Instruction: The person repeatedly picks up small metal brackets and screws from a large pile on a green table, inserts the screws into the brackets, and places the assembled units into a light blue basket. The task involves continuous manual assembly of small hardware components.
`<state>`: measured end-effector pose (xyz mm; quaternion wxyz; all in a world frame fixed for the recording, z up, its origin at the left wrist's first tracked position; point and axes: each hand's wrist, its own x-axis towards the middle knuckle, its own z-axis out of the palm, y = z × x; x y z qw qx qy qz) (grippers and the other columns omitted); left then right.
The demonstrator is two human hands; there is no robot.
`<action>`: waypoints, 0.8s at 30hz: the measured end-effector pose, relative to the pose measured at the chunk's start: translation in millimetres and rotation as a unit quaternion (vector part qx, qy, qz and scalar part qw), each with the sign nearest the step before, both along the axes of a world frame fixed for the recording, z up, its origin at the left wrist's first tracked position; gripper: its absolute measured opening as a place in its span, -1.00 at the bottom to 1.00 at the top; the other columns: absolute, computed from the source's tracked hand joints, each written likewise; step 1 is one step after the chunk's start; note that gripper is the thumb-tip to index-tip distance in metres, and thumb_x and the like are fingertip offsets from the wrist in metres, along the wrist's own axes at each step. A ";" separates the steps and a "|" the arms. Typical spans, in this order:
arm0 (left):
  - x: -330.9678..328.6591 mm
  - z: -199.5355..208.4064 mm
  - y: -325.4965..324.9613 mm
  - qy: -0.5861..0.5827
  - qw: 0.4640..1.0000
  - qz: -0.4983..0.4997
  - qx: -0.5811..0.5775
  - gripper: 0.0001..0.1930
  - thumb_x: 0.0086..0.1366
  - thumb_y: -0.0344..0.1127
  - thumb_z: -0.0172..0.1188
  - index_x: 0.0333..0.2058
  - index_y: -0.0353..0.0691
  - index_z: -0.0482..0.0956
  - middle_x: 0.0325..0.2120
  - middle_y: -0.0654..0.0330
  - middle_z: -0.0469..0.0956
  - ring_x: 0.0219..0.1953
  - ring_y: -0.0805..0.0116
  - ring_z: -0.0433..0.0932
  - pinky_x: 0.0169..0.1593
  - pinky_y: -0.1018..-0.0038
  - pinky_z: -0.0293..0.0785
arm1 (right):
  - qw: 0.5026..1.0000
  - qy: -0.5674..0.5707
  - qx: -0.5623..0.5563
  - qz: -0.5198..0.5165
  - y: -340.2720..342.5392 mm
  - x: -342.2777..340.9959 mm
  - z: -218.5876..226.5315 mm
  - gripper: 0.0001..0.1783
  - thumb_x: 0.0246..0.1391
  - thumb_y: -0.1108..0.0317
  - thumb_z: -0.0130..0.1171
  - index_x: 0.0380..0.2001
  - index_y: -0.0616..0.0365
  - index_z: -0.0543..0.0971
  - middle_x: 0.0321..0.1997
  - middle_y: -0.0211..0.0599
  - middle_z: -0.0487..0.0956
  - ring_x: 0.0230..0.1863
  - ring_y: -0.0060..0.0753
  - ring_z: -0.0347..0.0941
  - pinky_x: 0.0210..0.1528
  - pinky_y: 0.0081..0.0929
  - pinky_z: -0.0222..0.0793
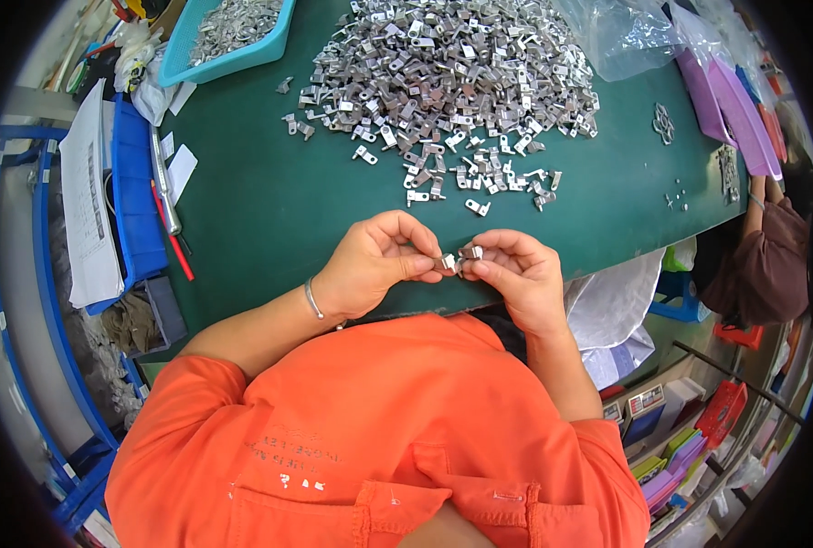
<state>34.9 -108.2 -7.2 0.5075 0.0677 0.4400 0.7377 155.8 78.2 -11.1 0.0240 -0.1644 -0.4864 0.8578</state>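
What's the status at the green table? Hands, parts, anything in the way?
Left hand pinching a small metal part. Right hand pinching another metal part; whether they touch, unclear. Loose metal pieces lie between hands and pile.

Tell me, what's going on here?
Someone in an orange shirt is at a green table, the left hand and right hand each pinching a small metal part close together; whether the parts touch is hard to tell. A heap of similar parts lies beyond the hands, with a light-blue basket of metal pieces to its left.
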 end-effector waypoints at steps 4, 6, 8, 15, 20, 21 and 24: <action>0.2 -2.2 -0.5 0.009 0.998 0.009 0.055 -0.86 0.21 -0.67 0.13 -0.35 -0.30 0.42 -0.30 0.09 0.49 -0.19 0.18 0.62 -0.13 0.42 0.62 | 1.000 0.029 -0.007 0.002 -3.2 -0.6 -1.4 -0.70 0.05 0.69 0.18 -0.11 0.39 0.51 -0.24 -0.21 0.59 -0.24 -0.48 0.56 -0.15 -0.57 0.54; 0.4 -4.5 -1.5 0.015 0.997 0.012 0.070 -0.86 0.21 -0.68 0.13 -0.36 -0.29 0.43 -0.30 0.09 0.49 -0.19 0.20 0.61 -0.13 0.41 0.61 | 0.999 0.037 0.001 0.012 -4.7 -1.2 0.1 -0.70 0.05 0.67 0.19 -0.10 0.38 0.51 -0.25 -0.24 0.58 -0.26 -0.53 0.55 -0.19 -0.60 0.54; 0.8 -5.7 -2.1 0.024 0.997 0.013 0.078 -0.86 0.20 -0.68 0.14 -0.37 -0.29 0.43 -0.30 0.09 0.49 -0.20 0.22 0.60 -0.13 0.40 0.60 | 0.999 0.026 0.024 0.031 -5.7 -2.9 8.3 -0.70 0.05 0.66 0.19 -0.10 0.37 0.51 -0.26 -0.27 0.56 -0.27 -0.58 0.53 -0.22 -0.63 0.54; -0.2 1.9 -1.7 0.072 0.997 -0.027 0.010 -0.86 0.21 -0.64 0.15 -0.26 -0.33 0.49 -0.25 0.13 0.48 -0.18 0.33 0.54 -0.15 0.44 0.58 | 0.998 0.037 0.044 0.022 -12.9 -6.5 15.8 -0.71 0.01 0.66 0.25 -0.15 0.35 0.55 -0.25 -0.39 0.52 -0.31 -0.67 0.48 -0.29 -0.73 0.48; 5.2 0.9 -1.7 0.035 0.998 -0.047 -0.001 -0.80 0.24 -0.58 0.17 -0.14 -0.37 0.49 -0.16 0.12 0.49 -0.13 0.34 0.55 -0.16 0.47 0.59 | 0.965 0.038 0.256 0.043 -13.9 -8.0 15.4 -0.72 -0.05 0.51 0.36 -0.20 0.26 0.62 -0.44 -0.47 0.51 -0.48 -0.77 0.35 -0.43 -0.78 0.30; 3.8 1.6 -2.1 0.024 0.998 -0.059 -0.021 -0.80 0.24 -0.56 0.19 -0.15 -0.39 0.48 -0.21 0.10 0.53 -0.17 0.34 0.58 -0.16 0.46 0.60 | 0.959 0.046 0.276 0.045 -13.5 -7.9 17.2 -0.74 -0.03 0.52 0.34 -0.21 0.27 0.62 -0.43 -0.45 0.51 -0.48 -0.76 0.37 -0.43 -0.76 0.31; -6.0 7.6 -3.1 0.000 0.996 -0.090 -0.018 -0.79 0.23 -0.54 0.21 -0.16 -0.39 0.48 -0.29 0.10 0.57 -0.25 0.33 0.62 -0.19 0.48 0.60 | 0.963 0.053 0.263 0.006 -11.2 -11.3 17.7 -0.79 0.02 0.57 0.27 -0.22 0.29 0.61 -0.40 -0.40 0.52 -0.46 -0.71 0.41 -0.42 -0.73 0.34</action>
